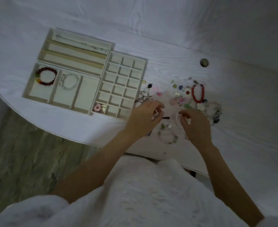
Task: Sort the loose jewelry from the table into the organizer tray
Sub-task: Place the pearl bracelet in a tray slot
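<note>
Pinching one pale bead bracelet (177, 119) between both hands, left (144, 119) and right (195, 124), above desk (167, 38); organizer tray (102, 76) left.

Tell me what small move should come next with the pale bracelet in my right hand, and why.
Probably carry the pale beaded bracelet, pinched by the right hand, left to the bare third bracelet compartment. The two compartments beside it already hold the dark red bracelet and the clear bracelet.
</note>
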A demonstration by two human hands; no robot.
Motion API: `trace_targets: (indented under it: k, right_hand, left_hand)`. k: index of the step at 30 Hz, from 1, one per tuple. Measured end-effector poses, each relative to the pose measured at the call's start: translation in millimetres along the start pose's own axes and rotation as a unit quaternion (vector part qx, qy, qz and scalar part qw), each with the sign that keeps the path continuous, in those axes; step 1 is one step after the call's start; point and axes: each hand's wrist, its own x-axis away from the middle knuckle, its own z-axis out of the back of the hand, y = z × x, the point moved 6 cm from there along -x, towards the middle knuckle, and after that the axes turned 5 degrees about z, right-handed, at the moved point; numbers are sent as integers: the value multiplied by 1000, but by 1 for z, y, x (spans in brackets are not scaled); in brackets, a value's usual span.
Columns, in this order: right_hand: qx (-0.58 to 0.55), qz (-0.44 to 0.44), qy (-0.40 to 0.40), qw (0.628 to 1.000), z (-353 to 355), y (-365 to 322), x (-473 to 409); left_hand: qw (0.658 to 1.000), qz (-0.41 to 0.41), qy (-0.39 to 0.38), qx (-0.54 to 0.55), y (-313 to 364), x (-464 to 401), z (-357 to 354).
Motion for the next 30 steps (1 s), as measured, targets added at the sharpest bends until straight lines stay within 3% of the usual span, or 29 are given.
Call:
trace_targets:
  k: [4, 7, 10, 17, 20, 23, 26, 30]
  right_hand:
    - [15, -93, -41, 995, -1, 49, 12]
    - [47, -110, -64, 991, -9, 53, 4]
    - [77, -110, -73, 988, -10, 50, -3]
    - [11, -92, -14, 996, 13, 39, -5]
    - [-94, -71, 16, 993, 28, 30, -8]
    - [-218, -76, 2, 973, 34, 10, -20]
    - [-249, -56, -17, 967, 30, -13, -34]
    - [-262, -55, -121, 956, -12, -60, -57]
  left_hand:
    - [982, 68, -121, -126, 8, -31, -72]
    - [965, 106, -145, -190, 13, -48, -94]
    - [964, 135, -152, -173, 18, -53, -102]
    - [972, 202, -119, 32, 15, -44, -89]
    - [967, 208, -91, 116, 22, -39, -69]
    - [944, 237, -76, 219, 18, -33, -51]
    - [910, 273, -55, 307, 7, -24, -31]
    - [877, 328, -6, 352, -34, 4, 15]
